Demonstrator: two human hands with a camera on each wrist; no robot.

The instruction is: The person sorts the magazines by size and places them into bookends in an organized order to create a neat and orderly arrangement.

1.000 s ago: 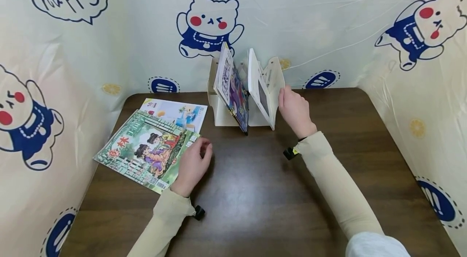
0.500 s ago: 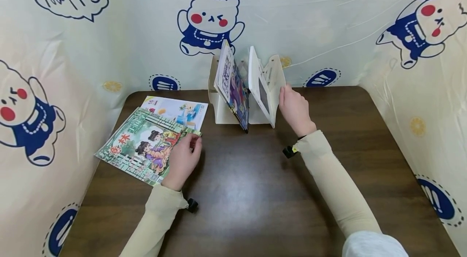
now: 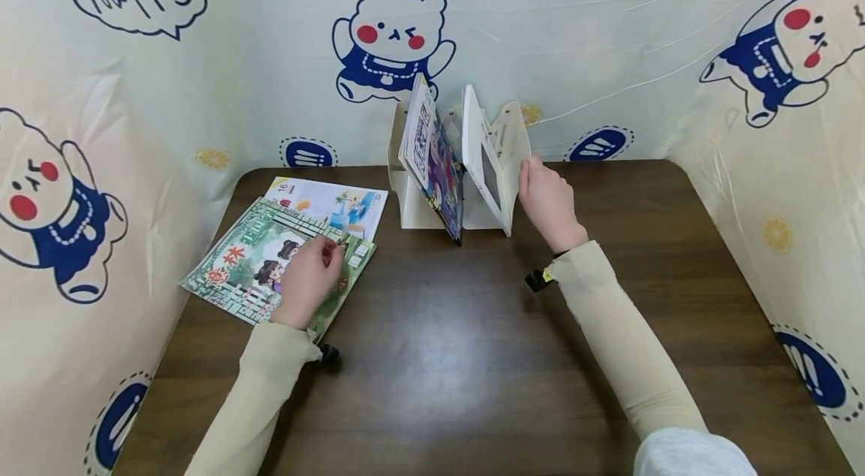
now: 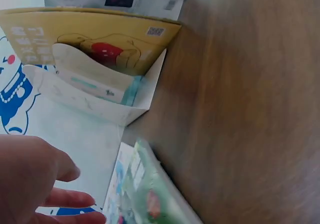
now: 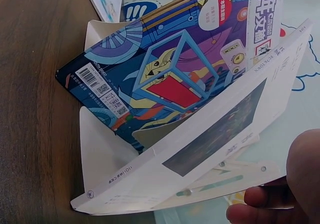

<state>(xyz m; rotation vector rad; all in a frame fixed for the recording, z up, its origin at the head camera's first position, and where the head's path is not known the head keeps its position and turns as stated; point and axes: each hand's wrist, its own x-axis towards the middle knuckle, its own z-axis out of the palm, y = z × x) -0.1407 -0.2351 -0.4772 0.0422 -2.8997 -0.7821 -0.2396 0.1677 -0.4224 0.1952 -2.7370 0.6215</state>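
Observation:
In the head view my left hand (image 3: 305, 282) hovers over a green illustrated magazine (image 3: 246, 247), with nothing visible in its fingers. The left wrist view shows its thumb and fingers (image 4: 70, 198) apart. A paler magazine (image 3: 365, 207) lies partly under the green one. My right hand (image 3: 550, 207) pinches the right end panel of a white folding book stand (image 3: 516, 132). Inside the stand lean a colourful comic-style magazine (image 5: 175, 79) and a white book (image 5: 215, 129) with a dark picture. From the left wrist, the magazine's yellow back cover (image 4: 125, 36) shows.
A brown wooden table (image 3: 439, 356) carries everything. Behind and beside it hangs a pale cloth (image 3: 270, 33) printed with bears; the stand is close to its back part. The two flat magazines lie near the table's left edge.
My left hand has moved left and slightly away from me, from the green magazine's right edge to above its middle. The right hand has stayed at the stand's panel.

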